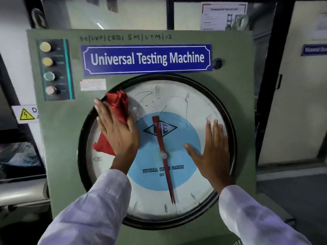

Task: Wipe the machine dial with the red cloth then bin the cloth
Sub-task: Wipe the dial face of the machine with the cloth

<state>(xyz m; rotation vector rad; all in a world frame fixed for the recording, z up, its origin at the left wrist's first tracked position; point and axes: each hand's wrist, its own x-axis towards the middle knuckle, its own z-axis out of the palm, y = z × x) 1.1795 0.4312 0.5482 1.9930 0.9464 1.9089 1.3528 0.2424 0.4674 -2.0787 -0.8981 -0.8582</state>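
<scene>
A big round dial [177,103] with a black rim, white face, blue centre and red pointer fills the front of a green machine panel. My left hand [116,131] lies flat on the dial's upper left, pressing a crumpled red cloth [118,105] against the glass; the cloth sticks out above the fingers and below the palm. My right hand [210,149] rests flat on the right half of the dial, fingers spread, holding nothing. No bin can be seen.
A blue nameplate [146,58] reading "Universal Testing Machine" sits above the dial. Several round push buttons [48,68] run down a dark strip at the panel's upper left. A yellow electrical warning sticker [26,114] is at the left. Glass-fronted cabinets stand behind.
</scene>
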